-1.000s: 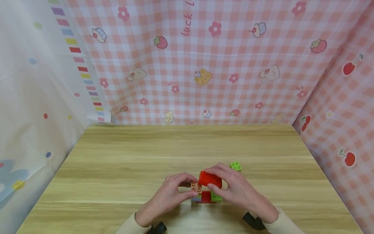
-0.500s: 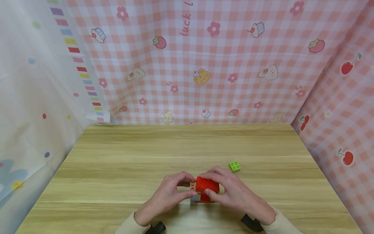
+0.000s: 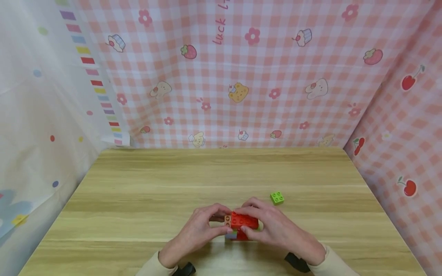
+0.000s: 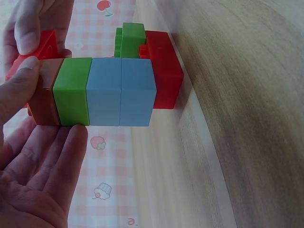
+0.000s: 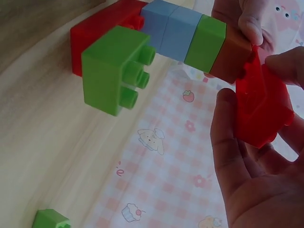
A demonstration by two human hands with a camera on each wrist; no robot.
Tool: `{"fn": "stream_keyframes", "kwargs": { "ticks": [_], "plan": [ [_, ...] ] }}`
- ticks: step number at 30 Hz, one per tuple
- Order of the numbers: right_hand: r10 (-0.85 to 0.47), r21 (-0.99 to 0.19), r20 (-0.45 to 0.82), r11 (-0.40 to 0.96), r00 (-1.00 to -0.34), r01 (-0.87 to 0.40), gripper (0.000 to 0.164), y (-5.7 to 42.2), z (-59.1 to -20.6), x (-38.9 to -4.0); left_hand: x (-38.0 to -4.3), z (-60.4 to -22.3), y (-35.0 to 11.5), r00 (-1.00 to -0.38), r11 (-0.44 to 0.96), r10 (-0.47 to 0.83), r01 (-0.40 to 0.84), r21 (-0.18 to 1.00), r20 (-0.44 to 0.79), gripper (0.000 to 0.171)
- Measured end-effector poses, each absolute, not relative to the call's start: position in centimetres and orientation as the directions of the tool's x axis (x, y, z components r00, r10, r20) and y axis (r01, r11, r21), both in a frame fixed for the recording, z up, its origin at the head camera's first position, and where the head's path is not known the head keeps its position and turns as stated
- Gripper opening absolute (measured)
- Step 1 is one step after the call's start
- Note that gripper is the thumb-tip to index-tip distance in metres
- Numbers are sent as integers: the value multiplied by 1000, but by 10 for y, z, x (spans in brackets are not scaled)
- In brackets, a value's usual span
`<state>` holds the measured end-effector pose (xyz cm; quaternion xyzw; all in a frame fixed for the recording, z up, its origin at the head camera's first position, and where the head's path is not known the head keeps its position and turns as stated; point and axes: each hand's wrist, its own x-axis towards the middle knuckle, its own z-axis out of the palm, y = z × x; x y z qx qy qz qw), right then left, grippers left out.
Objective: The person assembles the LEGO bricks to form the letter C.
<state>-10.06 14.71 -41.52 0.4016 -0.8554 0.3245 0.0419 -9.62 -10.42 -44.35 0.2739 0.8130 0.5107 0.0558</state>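
A tower of toy bricks stands on a long red base brick: two blue bricks, a green one and a brown brick on top. My left hand pinches the tower near its top, thumb on the brown brick. My right hand grips a red sloped brick, its left end over part of the brown brick's studs. Whether it is pressed fully down, I cannot tell. A second green brick sits on the base's right end, below the overhanging red brick.
A loose green brick lies on the wooden table, just beyond my right hand. Patterned cloth hangs along the table's back and sides.
My right hand has brought the red sloped brick left and down, from above and beside the brown brick onto part of its top. My left hand has kept its grip on the tower.
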Motion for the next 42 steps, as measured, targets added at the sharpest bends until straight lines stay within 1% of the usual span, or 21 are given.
{"fn": "stream_keyframes", "kwargs": {
  "ticks": [10,16,20,24,28,31,35,38,42],
  "plan": [
    [-687,-519,290,472,-666,-713,36,148,-413,-100,-94,-442,-104,-839,341,507,406,848,198,32],
    [-677,-537,268,486,-685,-690,37,148,-412,-100,-95,-442,-104,-825,350,521,439,828,218,30],
    [-655,-542,240,522,-717,-659,49,152,-412,-97,-95,-442,-103,-819,370,526,463,805,229,30],
    [-616,-603,170,552,-769,-576,62,165,-411,-97,-94,-443,-102,-826,407,518,468,785,224,32],
    [-582,-627,165,561,-797,-540,61,184,-415,-104,-92,-442,-103,-828,438,520,468,768,208,37],
    [-566,-611,185,574,-804,-545,58,199,-420,-112,-91,-441,-103,-834,475,519,466,746,189,42],
    [-550,-598,184,595,-815,-537,59,217,-427,-125,-89,-441,-102,-849,522,501,451,724,168,50],
    [-539,-579,165,625,-826,-524,62,228,-431,-134,-89,-439,-100,-851,517,495,451,727,176,53],
    [-537,-545,141,659,-832,-518,62,239,-436,-146,-91,-435,-97,-837,495,509,476,727,202,55]
  ]
}}
